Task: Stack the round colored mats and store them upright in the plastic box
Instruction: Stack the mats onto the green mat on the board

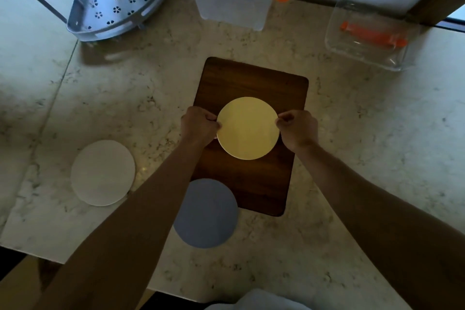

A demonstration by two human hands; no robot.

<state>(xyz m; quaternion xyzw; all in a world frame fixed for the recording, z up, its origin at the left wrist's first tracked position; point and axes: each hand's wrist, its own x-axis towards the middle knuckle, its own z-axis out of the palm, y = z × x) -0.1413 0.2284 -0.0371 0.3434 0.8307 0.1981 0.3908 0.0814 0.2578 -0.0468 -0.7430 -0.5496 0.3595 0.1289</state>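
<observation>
A round yellow mat (pixel 247 128) lies over the dark wooden board (pixel 254 78) in the middle of the counter. My left hand (pixel 200 124) pinches its left edge and my right hand (pixel 298 128) pinches its right edge. A blue-grey mat (pixel 208 214) lies at the board's near left corner, partly under my left forearm. A white mat (pixel 103 172) lies flat on the counter to the left. The clear plastic box (pixel 234 2) with orange latches stands open at the back, beyond the board.
A grey perforated corner shelf (pixel 115 0) sits at the back left. The box's clear lid (pixel 370 35) with an orange clip lies at the back right. The marble counter's near edge (pixel 75 264) runs across the bottom left.
</observation>
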